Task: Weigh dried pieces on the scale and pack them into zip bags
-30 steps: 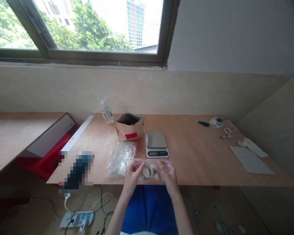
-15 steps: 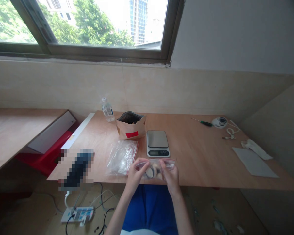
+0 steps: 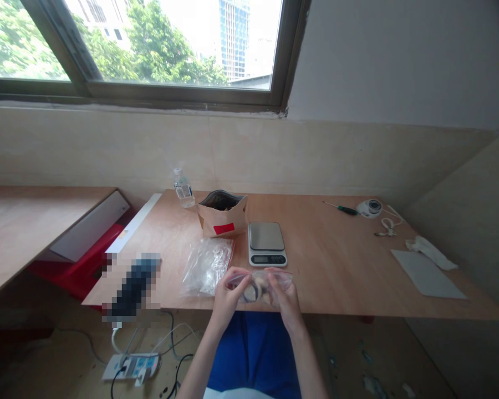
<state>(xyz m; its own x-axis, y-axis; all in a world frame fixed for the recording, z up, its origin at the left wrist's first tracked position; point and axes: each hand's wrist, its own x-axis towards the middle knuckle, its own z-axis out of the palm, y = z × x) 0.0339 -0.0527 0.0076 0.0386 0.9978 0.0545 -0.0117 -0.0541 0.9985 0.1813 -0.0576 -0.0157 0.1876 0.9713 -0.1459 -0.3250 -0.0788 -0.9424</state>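
The left hand (image 3: pixel 232 299) and right hand (image 3: pixel 285 299), forearms angled inward, hold a clear zip bag (image 3: pixel 260 289) of pale sliced pieces just above the front edge of the surface (image 3: pixel 336 277). The fingers (image 3: pixel 238 275) clench its top corners, keeping the mouth stretched. Beyond lie a crumpled plastic bag (image 3: pixel 205 267), a digital kitchen scale (image 3: pixel 266 243) and a kraft paper pouch (image 3: pixel 222 219).

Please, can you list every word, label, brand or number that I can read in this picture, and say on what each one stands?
No text is clearly readable.
Digital kitchen scale display: too small to read.
Label on the plastic water bottle: too small to read.
Red label on the kraft paper bag: no readable words.
Pixelated object on the table: too blurred to read.
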